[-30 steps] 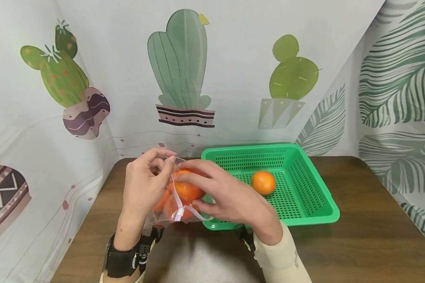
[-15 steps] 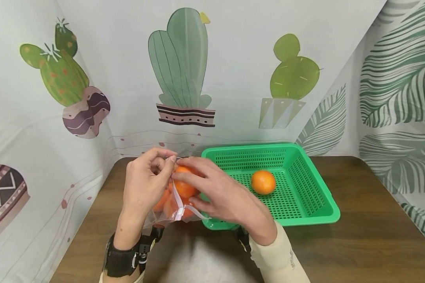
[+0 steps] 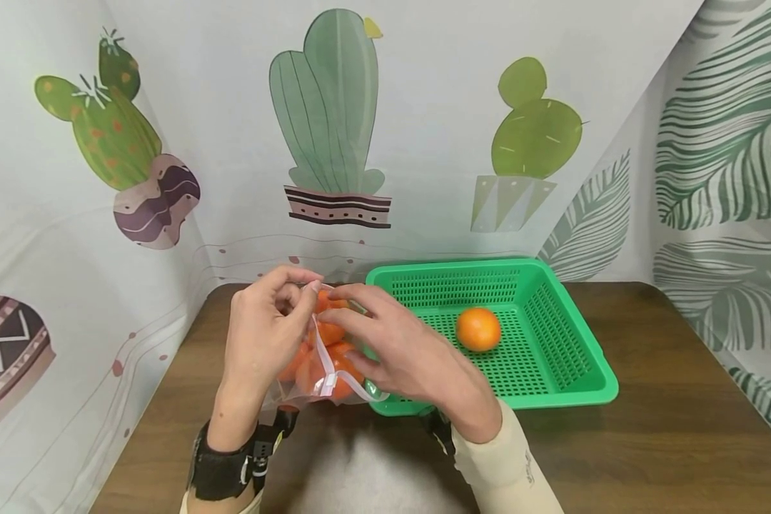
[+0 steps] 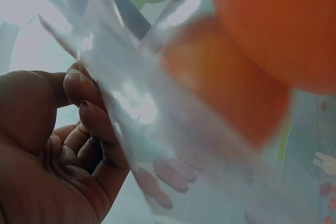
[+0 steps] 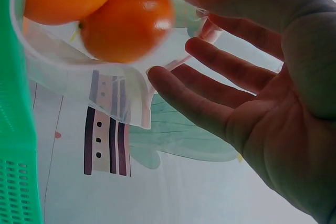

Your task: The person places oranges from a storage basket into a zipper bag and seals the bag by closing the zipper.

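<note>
A clear plastic zip bag [image 3: 327,385] with a white slider strip stands left of the green basket, several oranges [image 3: 348,360] inside it. My left hand [image 3: 266,332] pinches the bag's upper edge between thumb and fingers; the left wrist view shows the clear film [image 4: 134,103] running from those fingertips. Spread, slightly bent fingers of my right hand [image 3: 401,343] lie at the bag's mouth, with nothing between them. In the right wrist view, an orange [image 5: 128,22] sits within the bag, apart from the right fingertips.
One more orange [image 3: 478,329] lies in the green perforated basket [image 3: 572,343], whose left end meets the bag. Both are on a dark wooden table [image 3: 674,428]. A cactus-printed cloth [image 3: 437,128] hangs behind the table.
The orange by the right fingers has gone deeper into the bag, away from them, and that hand has shifted slightly left. The left hand keeps its pinch on the bag's edge.
</note>
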{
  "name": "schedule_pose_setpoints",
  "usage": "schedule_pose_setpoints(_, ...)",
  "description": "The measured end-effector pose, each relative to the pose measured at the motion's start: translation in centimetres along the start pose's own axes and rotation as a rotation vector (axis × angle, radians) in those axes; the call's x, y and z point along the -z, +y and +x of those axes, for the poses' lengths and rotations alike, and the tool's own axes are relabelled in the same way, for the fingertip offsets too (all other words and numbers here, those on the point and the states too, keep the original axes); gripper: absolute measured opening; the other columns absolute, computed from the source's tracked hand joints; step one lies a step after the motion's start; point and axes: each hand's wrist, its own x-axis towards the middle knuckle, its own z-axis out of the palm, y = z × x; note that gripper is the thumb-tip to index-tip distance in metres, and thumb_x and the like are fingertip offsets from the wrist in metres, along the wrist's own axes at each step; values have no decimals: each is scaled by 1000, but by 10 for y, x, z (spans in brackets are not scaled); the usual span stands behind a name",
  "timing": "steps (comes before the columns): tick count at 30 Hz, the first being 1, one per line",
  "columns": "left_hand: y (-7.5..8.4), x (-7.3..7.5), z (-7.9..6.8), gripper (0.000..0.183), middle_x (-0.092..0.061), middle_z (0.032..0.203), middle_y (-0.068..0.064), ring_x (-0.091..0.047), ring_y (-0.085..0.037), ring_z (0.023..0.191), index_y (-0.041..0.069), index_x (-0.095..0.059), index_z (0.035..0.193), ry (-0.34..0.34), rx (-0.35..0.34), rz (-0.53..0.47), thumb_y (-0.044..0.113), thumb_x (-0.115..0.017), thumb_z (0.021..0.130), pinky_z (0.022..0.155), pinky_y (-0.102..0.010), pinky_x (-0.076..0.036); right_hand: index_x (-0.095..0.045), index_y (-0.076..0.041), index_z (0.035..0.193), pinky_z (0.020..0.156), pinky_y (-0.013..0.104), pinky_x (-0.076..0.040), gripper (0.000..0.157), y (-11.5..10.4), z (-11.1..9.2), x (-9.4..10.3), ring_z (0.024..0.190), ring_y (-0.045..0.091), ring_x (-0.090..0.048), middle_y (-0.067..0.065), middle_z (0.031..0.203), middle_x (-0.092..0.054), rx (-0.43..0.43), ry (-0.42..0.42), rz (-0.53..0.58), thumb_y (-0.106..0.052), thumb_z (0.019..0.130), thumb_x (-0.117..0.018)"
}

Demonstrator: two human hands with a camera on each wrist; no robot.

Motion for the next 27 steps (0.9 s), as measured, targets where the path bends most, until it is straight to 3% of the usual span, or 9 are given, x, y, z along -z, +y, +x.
schedule_pose_setpoints(12,-1,1,0,8,-53,53,12,-53,-5,47,19,-73,101,8,34,34,20,-67,96,40,-24,-31,-64,-7,122,106,26,-41,38,2,-1,7,122,21,-54,10,132,-55,-46,-6,35,-7,85,-73)
schedule_pose_setpoints(27,-1,0,0,7,-54,52,11,-52,-4,41,17,-72,101,-2,23,9,18,-66,96,38,-24,-33,-64,-11,123,103,34,-45,40,22,-16,22,121,19,-54,3,132,-55,-226,-24,11,-11,85,-73)
